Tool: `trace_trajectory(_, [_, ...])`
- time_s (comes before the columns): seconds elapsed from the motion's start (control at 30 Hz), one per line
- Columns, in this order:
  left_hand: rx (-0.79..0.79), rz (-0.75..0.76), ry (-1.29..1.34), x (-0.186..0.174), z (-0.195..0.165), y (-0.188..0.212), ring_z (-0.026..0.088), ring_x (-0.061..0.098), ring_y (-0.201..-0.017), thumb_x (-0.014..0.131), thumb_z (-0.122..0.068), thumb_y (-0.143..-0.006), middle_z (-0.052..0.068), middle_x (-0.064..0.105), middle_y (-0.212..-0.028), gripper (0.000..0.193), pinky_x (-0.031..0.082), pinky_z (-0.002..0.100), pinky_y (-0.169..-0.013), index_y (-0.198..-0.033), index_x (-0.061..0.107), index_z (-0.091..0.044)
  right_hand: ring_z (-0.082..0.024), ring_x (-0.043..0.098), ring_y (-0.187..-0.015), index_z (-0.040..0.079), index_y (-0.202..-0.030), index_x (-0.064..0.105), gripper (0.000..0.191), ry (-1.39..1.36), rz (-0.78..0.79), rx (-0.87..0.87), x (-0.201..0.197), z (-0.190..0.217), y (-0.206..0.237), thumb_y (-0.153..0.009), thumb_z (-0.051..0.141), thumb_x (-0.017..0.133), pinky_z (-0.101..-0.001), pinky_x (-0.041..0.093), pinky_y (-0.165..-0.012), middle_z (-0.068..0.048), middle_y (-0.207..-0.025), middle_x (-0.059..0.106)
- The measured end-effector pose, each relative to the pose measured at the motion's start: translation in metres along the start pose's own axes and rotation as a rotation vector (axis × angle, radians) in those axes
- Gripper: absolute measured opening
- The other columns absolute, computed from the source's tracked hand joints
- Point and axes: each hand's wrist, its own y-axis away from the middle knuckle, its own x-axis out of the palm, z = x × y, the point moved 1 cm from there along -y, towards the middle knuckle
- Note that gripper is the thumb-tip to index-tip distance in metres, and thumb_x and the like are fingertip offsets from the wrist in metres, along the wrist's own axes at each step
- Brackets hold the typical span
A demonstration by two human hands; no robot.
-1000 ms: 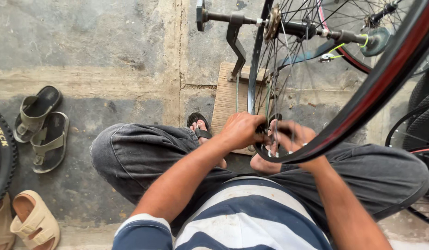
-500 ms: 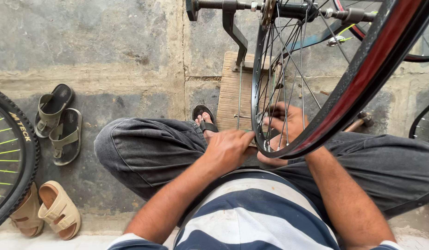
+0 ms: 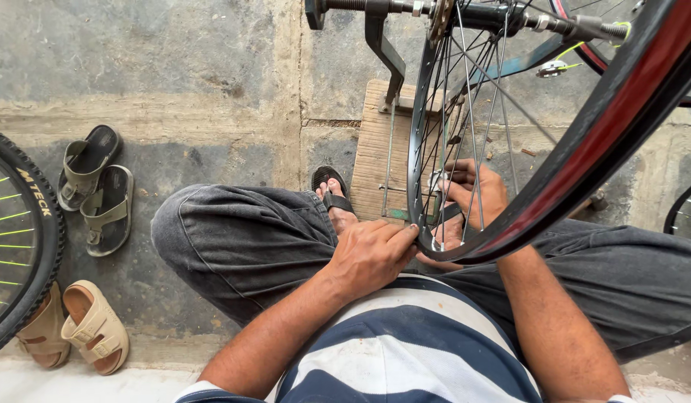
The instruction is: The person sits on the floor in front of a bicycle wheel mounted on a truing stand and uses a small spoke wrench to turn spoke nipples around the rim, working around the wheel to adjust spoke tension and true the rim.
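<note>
Left hand grip clenched on the wheel rim, right hand just beyond, fingers pinched among the spokes, grasp unclear, wooden board beneath, sandals far left

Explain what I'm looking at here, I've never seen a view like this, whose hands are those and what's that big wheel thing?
The camera sits on a person's head and looks down at their own lap. They sit with legs folded, in dark trousers and a striped shirt. In front of them a bicycle wheel is mounted on a metal stand fixed to a wooden board on the concrete floor. The left hand grips the black rim at its lowest part. The right hand reaches in among the thin spokes; whether it holds a small tool I cannot tell. To the left lie dark sandals, tan sandals and part of another tyre.
</note>
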Motion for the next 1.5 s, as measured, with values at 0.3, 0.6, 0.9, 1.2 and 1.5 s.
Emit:
trace_trajectory(0.3, [-0.025, -0.021, -0.013, -0.001, -0.002, 0.006, 0.029, 0.065, -0.076, 0.074, -0.017, -0.087, 0.01, 0.063, -0.076, 0.015, 0.049, 0.046, -0.069, -0.096, 0.065, -0.008, -0.018, 0.072, -0.088, 0.002, -0.114, 0.071, 0.036, 0.197, 0.066, -0.025, 0.021, 0.02, -0.01, -0.083, 0.018, 0.079, -0.034, 0.054, -0.07, -0.008, -0.096, 0.077])
trace_trajectory(0.6, [0.044, -0.127, -0.197, -0.005, 0.02, -0.02, 0.028, 0.066, -0.075, 0.074, -0.028, -0.078, 0.005, 0.063, -0.077, 0.02, 0.043, 0.048, -0.065, -0.093, 0.066, -0.018, -0.022, 0.071, -0.071, 0.007, -0.089, 0.074, 0.056, 0.497, -0.106, -0.404, 0.049, 0.049, -0.03, -0.055, 0.045, 0.097, -0.038, 0.056, -0.065, -0.011, -0.074, 0.073])
trace_trajectory(0.9, [0.02, -0.085, -0.2, 0.0, 0.032, -0.029, 0.026, 0.069, -0.077, 0.072, -0.031, -0.087, 0.005, 0.065, -0.079, 0.016, 0.048, 0.045, -0.069, -0.096, 0.069, -0.018, -0.027, 0.072, -0.073, 0.009, -0.082, 0.082, 0.049, 0.644, -0.01, -0.395, 0.052, 0.056, -0.047, -0.055, 0.048, 0.093, -0.0416, 0.056, -0.068, -0.011, -0.069, 0.072])
trace_trajectory(1.2, [0.023, -0.097, -0.21, 0.042, 0.053, 0.003, 0.025, 0.071, -0.079, 0.07, -0.034, -0.096, 0.004, 0.068, -0.081, 0.017, 0.054, 0.042, -0.072, -0.098, 0.072, -0.017, -0.015, 0.077, -0.099, 0.011, -0.116, 0.074, 0.057, 0.483, 0.292, 0.005, 0.035, 0.057, -0.038, -0.073, 0.045, 0.089, -0.0334, 0.059, -0.091, -0.004, -0.098, 0.083])
trace_trajectory(1.5, [0.249, -0.373, 0.134, -0.039, -0.014, -0.047, 0.025, 0.075, -0.078, 0.074, -0.038, -0.102, 0.006, 0.072, -0.083, 0.032, 0.059, 0.039, -0.073, -0.109, 0.074, -0.007, -0.02, 0.071, -0.084, 0.008, -0.119, 0.069, 0.051, 0.328, -0.192, -0.205, 0.01, 0.032, -0.023, -0.076, 0.033, 0.081, -0.0375, 0.061, -0.071, -0.007, -0.091, 0.076])
